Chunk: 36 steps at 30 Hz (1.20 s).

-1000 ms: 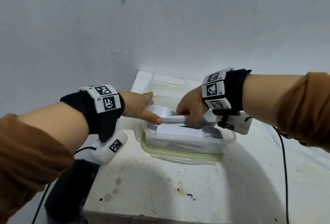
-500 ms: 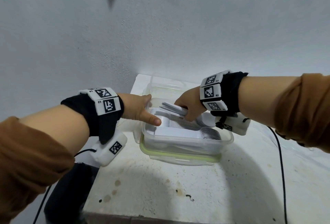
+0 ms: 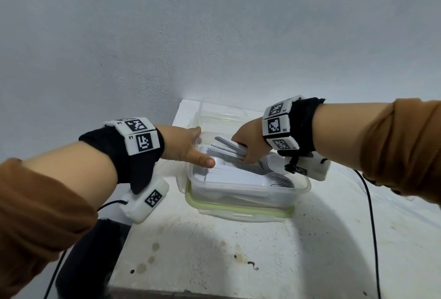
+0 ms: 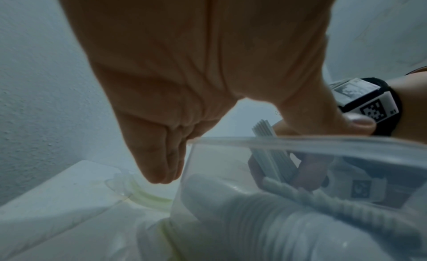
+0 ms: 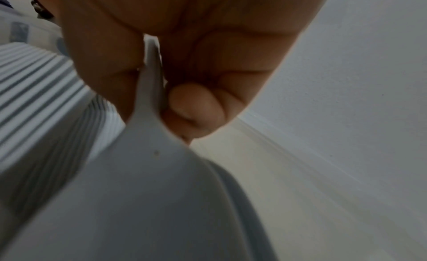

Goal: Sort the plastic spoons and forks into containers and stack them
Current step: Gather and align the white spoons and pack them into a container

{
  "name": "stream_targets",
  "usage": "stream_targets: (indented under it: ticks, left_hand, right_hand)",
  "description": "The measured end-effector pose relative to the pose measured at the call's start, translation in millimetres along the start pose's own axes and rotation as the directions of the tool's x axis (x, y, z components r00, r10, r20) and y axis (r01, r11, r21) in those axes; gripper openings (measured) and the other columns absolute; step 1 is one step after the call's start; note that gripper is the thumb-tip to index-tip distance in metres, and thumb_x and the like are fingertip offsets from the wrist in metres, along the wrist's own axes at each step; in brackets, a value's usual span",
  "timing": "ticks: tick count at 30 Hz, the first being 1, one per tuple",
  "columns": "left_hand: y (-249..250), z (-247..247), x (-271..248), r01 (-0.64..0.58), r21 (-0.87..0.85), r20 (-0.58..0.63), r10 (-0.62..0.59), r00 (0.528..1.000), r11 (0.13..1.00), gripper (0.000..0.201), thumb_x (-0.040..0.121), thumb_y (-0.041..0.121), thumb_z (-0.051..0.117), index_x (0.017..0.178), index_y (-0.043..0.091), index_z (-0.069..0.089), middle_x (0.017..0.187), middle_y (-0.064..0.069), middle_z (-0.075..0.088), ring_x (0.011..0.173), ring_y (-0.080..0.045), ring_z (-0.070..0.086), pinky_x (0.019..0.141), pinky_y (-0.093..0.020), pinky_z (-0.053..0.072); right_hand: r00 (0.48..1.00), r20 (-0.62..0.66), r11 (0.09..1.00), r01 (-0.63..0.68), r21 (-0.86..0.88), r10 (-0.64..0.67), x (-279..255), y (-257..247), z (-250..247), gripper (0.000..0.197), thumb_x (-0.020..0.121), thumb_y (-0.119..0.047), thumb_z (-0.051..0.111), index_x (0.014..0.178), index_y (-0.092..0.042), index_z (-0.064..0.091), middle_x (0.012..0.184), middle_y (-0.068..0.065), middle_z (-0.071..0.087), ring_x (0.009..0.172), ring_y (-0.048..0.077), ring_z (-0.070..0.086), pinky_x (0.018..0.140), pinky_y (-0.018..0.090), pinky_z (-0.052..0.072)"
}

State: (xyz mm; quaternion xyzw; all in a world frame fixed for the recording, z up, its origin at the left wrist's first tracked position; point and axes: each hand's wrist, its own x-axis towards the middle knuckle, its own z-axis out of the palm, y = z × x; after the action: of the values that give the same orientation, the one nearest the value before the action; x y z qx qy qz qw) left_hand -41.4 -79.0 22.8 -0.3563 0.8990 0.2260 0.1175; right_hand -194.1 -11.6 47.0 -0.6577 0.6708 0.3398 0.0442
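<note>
A clear upper container [image 3: 250, 187] sits on a lidded container with a green seal [image 3: 238, 206]. Rows of white plastic spoons [image 3: 238, 174] lie inside the upper one. My right hand [image 3: 248, 143] grips a bundle of spoons [image 3: 226, 144] by the handles, tilted with the handle ends up, near the back wall. In the right wrist view my fingers [image 5: 189, 108] pinch a spoon neck [image 5: 150, 93]. My left hand [image 3: 188, 148] rests at the left rim [image 4: 300, 142], thumb over the spoons, straight fingers [image 4: 157, 164] down outside the wall.
Another clear empty container [image 3: 222, 112] stands behind against the grey wall. The white, stained table [image 3: 214, 251] ends close at the front and left. A black object [image 3: 90, 263] sits below the left edge. A black cable [image 3: 372, 227] runs down the right side.
My right hand has tilted the spoon bundle, handle ends up, and shifted it toward the back of the container, away from my left thumb. My left hand has stayed at the rim.
</note>
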Motion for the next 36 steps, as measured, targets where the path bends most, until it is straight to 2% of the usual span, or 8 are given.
stream_targets:
  ticks: [6, 11, 15, 19, 24, 29, 32, 36]
  left_hand:
    - [-1, 1, 0, -0.007, 0.008, 0.013, 0.007, 1.000, 1.000, 0.094, 0.073, 0.065, 0.053, 0.146, 0.015, 0.017, 0.144, -0.001, 0.041, 0.129, -0.022, 0.042, 0.109, -0.035, 0.030]
    - [-3, 0, 0, -0.028, 0.002, 0.017, 0.028, 0.999, 1.000, 0.102, 0.064, 0.074, 0.053, 0.142, 0.016, 0.023, 0.142, 0.001, 0.042, 0.127, -0.021, 0.043, 0.109, -0.036, 0.031]
    - [-6, 0, 1, -0.057, -0.009, 0.017, 0.057, 0.998, 0.998, 0.116, 0.053, 0.082, 0.050, 0.144, 0.016, 0.021, 0.149, 0.007, 0.034, 0.131, -0.019, 0.040, 0.110, -0.038, 0.030]
    - [-5, 0, 1, -0.068, -0.007, 0.018, 0.068, 0.998, 0.998, 0.116, 0.050, 0.076, 0.047, 0.144, 0.015, 0.021, 0.149, 0.007, 0.033, 0.132, -0.019, 0.039, 0.111, -0.038, 0.029]
    - [-3, 0, 0, -0.058, -0.013, 0.014, 0.058, 0.998, 0.998, 0.110, 0.055, 0.076, 0.049, 0.142, 0.015, 0.023, 0.149, 0.008, 0.034, 0.131, -0.018, 0.040, 0.110, -0.036, 0.029]
    - [-2, 0, 2, -0.018, 0.003, -0.005, 0.018, 1.000, 1.000, 0.090, 0.077, 0.062, 0.053, 0.145, 0.014, 0.019, 0.147, 0.004, 0.037, 0.131, -0.019, 0.039, 0.109, -0.032, 0.029]
    - [-1, -1, 1, -0.007, 0.005, -0.004, 0.007, 1.000, 1.000, 0.090, 0.079, 0.061, 0.053, 0.147, 0.014, 0.016, 0.147, 0.002, 0.037, 0.132, -0.019, 0.039, 0.107, -0.030, 0.028]
    - [1, -1, -1, -0.017, 0.011, 0.002, 0.017, 1.000, 1.000, 0.093, 0.074, 0.065, 0.053, 0.145, 0.015, 0.020, 0.147, 0.003, 0.036, 0.131, -0.019, 0.039, 0.108, -0.032, 0.029]
  right_hand:
    - [0.999, 0.015, 0.991, -0.040, -0.127, 0.042, -2, -6, -1, 0.028, 0.089, -0.018, 0.051, 0.068, -0.017, 0.033, 0.060, -0.005, 0.040, 0.050, 0.008, 0.035, 0.044, 0.018, 0.027]
    - [0.997, 0.044, 0.975, -0.054, -0.218, 0.065, 2, -17, -6, 0.009, 0.092, -0.020, 0.049, 0.091, -0.012, 0.046, 0.061, -0.005, 0.037, 0.050, 0.008, 0.031, 0.036, 0.016, 0.025]
    - [0.989, 0.119, 0.974, -0.059, -0.219, 0.087, 3, -18, -4, 0.012, 0.091, -0.020, 0.051, 0.084, -0.013, 0.057, 0.029, -0.009, 0.043, 0.045, 0.005, 0.038, 0.024, 0.009, 0.026]
    - [0.993, 0.108, 0.999, -0.051, -0.014, 0.053, 3, -7, -1, 0.013, 0.087, -0.025, 0.056, 0.088, -0.013, 0.053, 0.057, -0.006, 0.057, 0.031, -0.001, 0.046, 0.040, 0.011, 0.038]
    - [0.997, 0.071, 0.972, -0.017, 0.233, 0.000, 5, 2, 4, 0.029, 0.087, -0.034, 0.062, 0.103, -0.010, 0.057, 0.080, 0.002, 0.064, 0.028, -0.003, 0.047, 0.037, 0.006, 0.037]
    - [0.989, 0.148, 0.884, -0.062, 0.464, -0.009, 6, 14, 6, 0.024, 0.082, -0.028, 0.071, 0.094, -0.010, 0.061, 0.078, 0.003, 0.065, 0.047, 0.006, 0.061, 0.062, 0.024, 0.055]
    - [0.989, 0.150, 0.864, -0.061, 0.500, -0.018, 4, 19, 7, 0.021, 0.080, -0.028, 0.073, 0.074, -0.016, 0.058, 0.072, 0.002, 0.063, 0.046, 0.004, 0.061, 0.053, 0.017, 0.051]
    - [0.984, 0.170, 0.844, -0.047, 0.534, -0.053, 2, 23, 7, 0.016, 0.079, -0.028, 0.074, 0.072, -0.020, 0.062, 0.071, -0.004, 0.065, 0.059, 0.007, 0.064, 0.064, 0.018, 0.052]
